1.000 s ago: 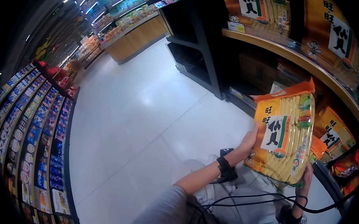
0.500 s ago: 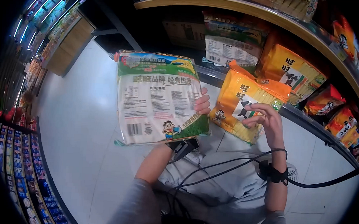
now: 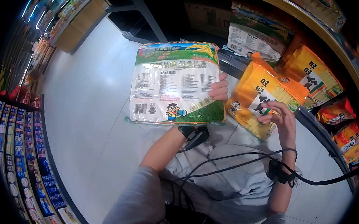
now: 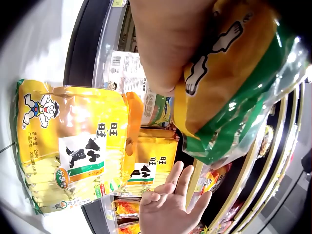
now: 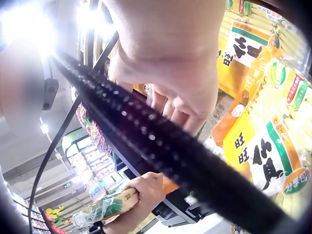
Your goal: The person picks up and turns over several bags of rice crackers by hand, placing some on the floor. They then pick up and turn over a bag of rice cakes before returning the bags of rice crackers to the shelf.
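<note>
My left hand (image 3: 219,88) holds a large rice cracker bag (image 3: 174,85), its fingers curled round the right edge. The bag's white and green printed back faces up, with the palm hidden beneath it; its orange front (image 4: 248,63) shows in the left wrist view. My right hand (image 3: 283,121) hovers over a second, orange rice cracker bag (image 3: 265,98), which stands tilted against the low shelf edge. The fingers are loosely bent with nothing between them; the left wrist view shows this palm (image 4: 168,209) with fingers spread.
On the bottom shelf sit another orange bag (image 3: 317,74), a bag with its back showing (image 3: 256,35) and smaller red bags (image 3: 337,110). A wooden shelf edge (image 3: 302,17) juts out above. Black cables (image 3: 233,161) cross the lap. Packed shelves (image 3: 19,152) line the left.
Both hands held the bag front side up; now it is turned over, further left, in the left hand alone. The right hand has let go, and the second orange bag has come into view.
</note>
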### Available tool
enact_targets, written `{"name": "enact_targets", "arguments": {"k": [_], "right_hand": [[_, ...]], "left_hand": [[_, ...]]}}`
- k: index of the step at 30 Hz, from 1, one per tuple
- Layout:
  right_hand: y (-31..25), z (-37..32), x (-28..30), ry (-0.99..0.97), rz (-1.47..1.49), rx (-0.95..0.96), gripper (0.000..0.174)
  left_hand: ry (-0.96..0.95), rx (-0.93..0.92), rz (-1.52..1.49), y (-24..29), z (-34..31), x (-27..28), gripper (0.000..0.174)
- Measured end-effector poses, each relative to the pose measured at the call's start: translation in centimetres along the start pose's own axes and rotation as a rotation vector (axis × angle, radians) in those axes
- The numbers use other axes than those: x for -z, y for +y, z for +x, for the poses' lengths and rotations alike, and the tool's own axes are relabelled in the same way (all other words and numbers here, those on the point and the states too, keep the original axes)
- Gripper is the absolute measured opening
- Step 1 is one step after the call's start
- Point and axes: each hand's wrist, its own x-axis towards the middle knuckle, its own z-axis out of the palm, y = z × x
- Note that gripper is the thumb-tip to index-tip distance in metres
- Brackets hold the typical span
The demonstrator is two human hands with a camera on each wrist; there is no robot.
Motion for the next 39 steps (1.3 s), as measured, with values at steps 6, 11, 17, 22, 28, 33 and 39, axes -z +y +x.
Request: {"name": "enact_targets", "arguments": {"k": [6, 11, 17, 22, 28, 33, 39], "right_hand": [[0.2, 0.0, 0.0, -0.006, -0.006, -0.002, 0.071], [0.4, 0.0, 0.2, -0.001, -0.007, -0.002, 0.07], [0.1, 0.0, 0.0, 0.004, -0.015, -0.004, 0.07], [0.1, 0.0, 0.0, 0.003, -0.021, -0.006, 0.069], [0.3, 0.0, 0.2, 0.004, -0.026, -0.004, 0.069], [0.3, 0.1, 0.3, 0.007, -0.016, -0.004, 0.065], [0.2, 0.1, 0.3, 0.027, 0.003, 0.008, 0.06]], "left_hand": [[-0.052, 0.012, 0.069, 0.5, 0.3, 1.8, 0.029], [-0.003, -0.104, 0.034, 0.0, 0.2, 2.6, 0.031], [0.038, -0.205, 0.047, 0.2, -0.3, 4.0, 0.034], [0.108, -0.206, 0.135, 0.3, -0.7, 4.8, 0.036], [0.084, -0.221, 0.131, 0.2, -0.7, 4.8, 0.033], [0.05, -0.241, 0.131, 1.1, -0.9, 5.7, 0.033], [0.244, -0.3, 0.546, 0.8, -1.9, 4.3, 0.035]]}}
